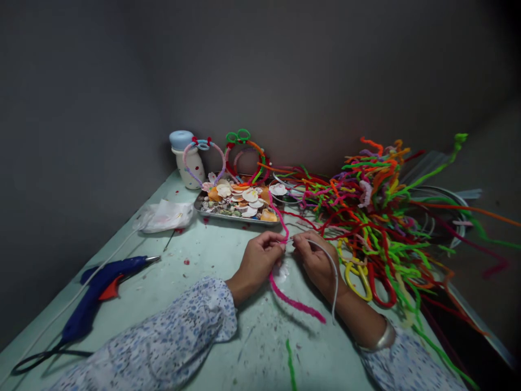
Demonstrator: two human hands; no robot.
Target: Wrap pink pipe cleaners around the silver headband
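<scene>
My left hand (260,259) and my right hand (315,259) meet over the pale green table (211,255), fingers pinched together. Both grip a thin white headband (334,277) that curves down past my right wrist. A pink pipe cleaner (293,301) runs from between my fingertips, down under my left hand and out across the table. Another stretch of it rises from my fingers toward the tray (236,217) of shells.
A blue glue gun (101,288) with its cord lies at the left. A white cloth (165,215), a white bottle (185,160) and finished wrapped headbands (244,149) stand behind the tray. A big heap of coloured pipe cleaners (378,212) and scissors (366,277) fill the right.
</scene>
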